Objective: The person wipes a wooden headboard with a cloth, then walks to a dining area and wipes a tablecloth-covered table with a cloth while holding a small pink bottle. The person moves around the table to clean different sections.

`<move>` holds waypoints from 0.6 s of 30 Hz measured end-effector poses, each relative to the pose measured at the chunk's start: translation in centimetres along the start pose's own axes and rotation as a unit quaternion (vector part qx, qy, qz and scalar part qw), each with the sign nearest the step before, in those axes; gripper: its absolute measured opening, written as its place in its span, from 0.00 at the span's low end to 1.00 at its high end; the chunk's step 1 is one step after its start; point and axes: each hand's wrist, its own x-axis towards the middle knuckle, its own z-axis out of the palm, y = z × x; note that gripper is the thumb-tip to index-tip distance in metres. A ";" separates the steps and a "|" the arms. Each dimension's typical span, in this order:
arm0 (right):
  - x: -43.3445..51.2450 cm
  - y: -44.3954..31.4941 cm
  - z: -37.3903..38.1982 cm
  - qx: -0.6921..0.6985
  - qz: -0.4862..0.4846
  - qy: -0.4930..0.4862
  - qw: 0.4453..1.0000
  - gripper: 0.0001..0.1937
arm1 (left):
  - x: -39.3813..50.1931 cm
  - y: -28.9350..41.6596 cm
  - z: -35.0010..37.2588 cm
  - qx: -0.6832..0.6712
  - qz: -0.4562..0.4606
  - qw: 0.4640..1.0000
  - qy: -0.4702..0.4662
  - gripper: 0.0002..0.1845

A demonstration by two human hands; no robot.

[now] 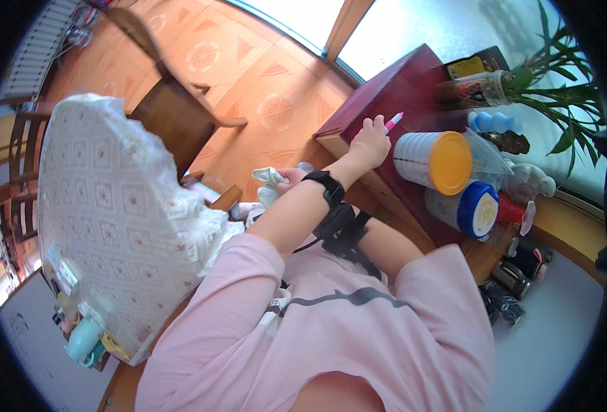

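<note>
My left arm, with a black band on its wrist, reaches across my body to the right. At its end my left hand [371, 143] holds a pink-and-white marker pen [394, 122] over the dark red top [381, 92] of a low wooden stand. Beneath that forearm my right arm passes to the left, wearing a black strapped device. My right hand [290, 179] grips a small whitish object [266, 176] with rounded lobes, above my lap. My left forearm hides part of it, and its exact kind I cannot tell.
A ribbed white tub with a yellow lid [450, 162], a blue-lidded jar [478, 208] and a potted plant [520, 85] crowd the stand by the window. At left is a table [102, 195] with a patterned cloth under clear plastic. Beyond it stands a wooden chair [172, 108].
</note>
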 end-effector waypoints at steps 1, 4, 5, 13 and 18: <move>-1.3 -0.4 -0.9 0.030 -0.021 0.026 0.999 0.16 | 1.4 0.7 1.7 0.011 0.021 1.000 -0.004 0.23; -3.6 -2.3 -3.2 0.057 -0.024 0.035 0.997 0.16 | 4.1 1.5 4.4 0.037 0.054 0.998 -0.005 0.27; -4.1 -3.0 -4.0 0.116 0.004 0.058 0.992 0.16 | 4.4 1.6 4.8 0.056 0.059 0.996 -0.031 0.27; -0.1 -1.9 -4.7 -0.059 0.014 0.013 0.998 0.15 | -4.5 -6.2 -3.7 -0.215 0.084 0.973 0.013 0.17; 8.4 -1.2 3.1 -0.281 -0.009 0.059 0.958 0.15 | -24.6 -15.6 -8.6 -0.546 -0.156 0.794 0.219 0.12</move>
